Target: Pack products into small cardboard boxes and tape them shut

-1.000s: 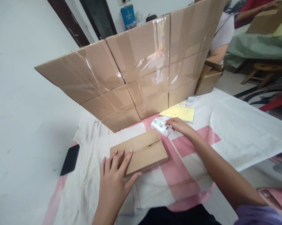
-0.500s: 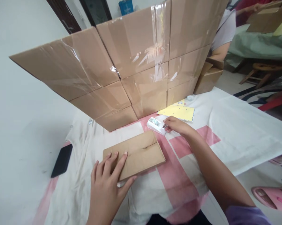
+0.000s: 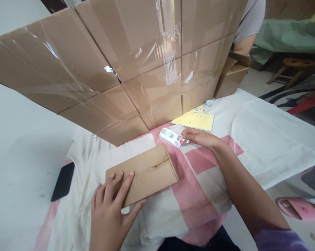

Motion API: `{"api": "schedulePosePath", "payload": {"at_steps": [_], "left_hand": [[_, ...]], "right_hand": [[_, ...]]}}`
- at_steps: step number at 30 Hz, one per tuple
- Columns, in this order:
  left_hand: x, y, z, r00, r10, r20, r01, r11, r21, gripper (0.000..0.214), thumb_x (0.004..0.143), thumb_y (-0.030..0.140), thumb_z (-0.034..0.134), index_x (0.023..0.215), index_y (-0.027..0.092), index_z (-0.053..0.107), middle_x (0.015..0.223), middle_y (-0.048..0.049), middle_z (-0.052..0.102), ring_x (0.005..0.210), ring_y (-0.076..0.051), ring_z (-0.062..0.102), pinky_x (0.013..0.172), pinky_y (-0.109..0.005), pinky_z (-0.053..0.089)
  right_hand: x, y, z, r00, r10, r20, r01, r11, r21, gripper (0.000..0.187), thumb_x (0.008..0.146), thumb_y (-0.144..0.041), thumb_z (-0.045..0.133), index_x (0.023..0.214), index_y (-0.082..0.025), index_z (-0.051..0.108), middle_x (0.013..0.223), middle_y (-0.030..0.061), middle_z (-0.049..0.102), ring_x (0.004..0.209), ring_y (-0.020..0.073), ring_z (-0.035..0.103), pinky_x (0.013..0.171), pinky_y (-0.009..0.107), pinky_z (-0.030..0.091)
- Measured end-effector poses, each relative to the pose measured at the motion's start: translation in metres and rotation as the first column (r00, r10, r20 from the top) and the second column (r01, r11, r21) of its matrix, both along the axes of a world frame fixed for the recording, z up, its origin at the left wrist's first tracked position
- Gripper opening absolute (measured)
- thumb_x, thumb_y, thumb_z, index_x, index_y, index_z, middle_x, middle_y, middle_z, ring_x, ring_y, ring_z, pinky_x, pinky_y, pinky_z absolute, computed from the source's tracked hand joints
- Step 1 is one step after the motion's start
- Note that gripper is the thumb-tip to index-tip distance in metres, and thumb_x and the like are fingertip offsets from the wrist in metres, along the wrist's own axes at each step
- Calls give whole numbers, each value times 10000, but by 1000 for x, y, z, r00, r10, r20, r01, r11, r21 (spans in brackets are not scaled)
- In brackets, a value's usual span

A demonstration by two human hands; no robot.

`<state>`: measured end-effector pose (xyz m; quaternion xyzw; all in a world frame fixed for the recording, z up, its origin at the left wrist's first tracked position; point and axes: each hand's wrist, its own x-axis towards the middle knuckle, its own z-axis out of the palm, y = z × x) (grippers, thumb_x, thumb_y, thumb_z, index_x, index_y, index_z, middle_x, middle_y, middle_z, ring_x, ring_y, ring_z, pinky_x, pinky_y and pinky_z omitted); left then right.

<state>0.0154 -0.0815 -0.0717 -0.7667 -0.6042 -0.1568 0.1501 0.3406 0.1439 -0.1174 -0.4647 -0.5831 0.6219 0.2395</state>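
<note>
Compared with half a second earlier, the view has swung, so the scene sits further left and the blue bag beyond the panel is out of frame. The right hand (image 3: 200,137) has drawn slightly right from the white tape dispenser (image 3: 170,137); a gap now shows. Its thumb and fingers are pinched together, a small shiny clear bit at their tips, too small to identify. The left hand (image 3: 111,198) is spread, its fingertips still resting on the flat cardboard box (image 3: 145,170), thumb along the near edge.

A tall cardboard panel (image 3: 152,94) closes off the far side, just beyond the dispenser. A yellow card (image 3: 196,121) lies at its foot. White cloth (image 3: 272,136) stretches right of the right forearm to a drooping edge; the near edge is close to the person's lap.

The box lies flat, set at a slant, near and left of the dispenser. It is plain brown, with a seam across its top and a small tear in that seam.
</note>
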Motion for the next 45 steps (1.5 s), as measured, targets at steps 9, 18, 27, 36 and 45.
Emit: {"api": "schedulePosePath", "payload": {"at_steps": [9, 18, 27, 36, 45], "left_hand": [[-2, -2, -3, 1000, 6, 31, -6, 1000, -14, 719, 905, 501, 678, 1562, 343, 432, 1391, -136, 590, 1310, -397, 536, 1064, -559, 411], [-1, -2, -2, 1000, 3, 25, -2, 1000, -14, 723, 911, 508, 661, 1571, 337, 421, 1395, -153, 588, 1275, -424, 551, 1033, -584, 417], [-2, 0, 0, 1000, -18, 3, 18, 1000, -8, 741, 916, 501, 642, 1593, 328, 394, 1374, -169, 589, 1264, -438, 559, 1013, -579, 414], [-3, 1, 0, 1000, -6, 18, 6, 999, -44, 744, 899, 443, 698, 1576, 320, 416, 1407, -167, 567, 1310, -432, 542, 1056, -561, 398], [-2, 0, 0, 1000, 9, -14, -9, 1000, -26, 691, 902, 481, 703, 1524, 302, 461, 1372, -154, 589, 1297, -400, 536, 1044, -540, 413]], "right_hand": [[20, 4, 5, 922, 65, 381, -12, 990, -138, 396, 956, -478, 622, 682, -200, 560, 571, 77, 662, 496, 185, 598, 502, 295, 413], [10, 5, 3, 970, 96, 224, -85, 995, -58, 394, 885, -546, 659, 788, -171, 728, 592, 34, 618, 499, 122, 474, 454, 260, 296], [8, 9, -7, 986, 98, 133, -92, 995, -44, 220, 775, -364, 734, 679, -170, 693, 708, 26, 663, 506, 77, 391, 464, 242, 256], [10, 18, -17, 962, 248, 112, -249, 969, -8, 279, 826, -437, 727, 783, -177, 637, 918, 54, 710, 622, 113, 595, 581, 241, 470], [12, 19, -26, 959, 272, 82, -275, 961, 29, 271, 799, -430, 743, 792, -182, 635, 927, 52, 655, 815, 174, 648, 713, 277, 543]]}}
